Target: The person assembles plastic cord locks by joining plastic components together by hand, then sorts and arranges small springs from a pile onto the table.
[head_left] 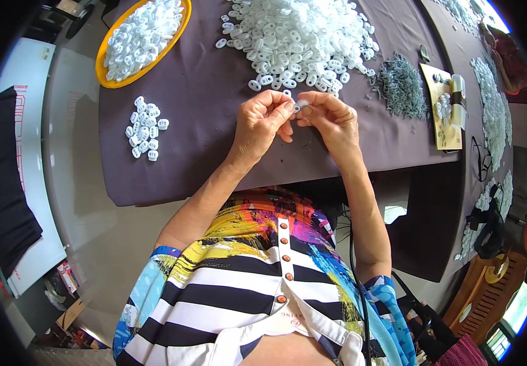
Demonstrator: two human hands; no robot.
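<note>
Above the table's near part, my left hand and my right hand meet fingertip to fingertip, both closed in a pinch. Between them is a small white plastic piece, which looks like part of a two-hole cord lock; the fingers cover much of it, and whether it is one part or two I cannot tell. Just beyond my fingers spreads a large heap of white two-hole cord lock pieces. A small cluster of white cord locks lies left of my left hand.
An orange-yellow bowl full of white pieces stands at the far left of the brown-covered table. To the right lie a pile of small grey springs and a yellowish board with clear parts. Another person's arm shows at the far right.
</note>
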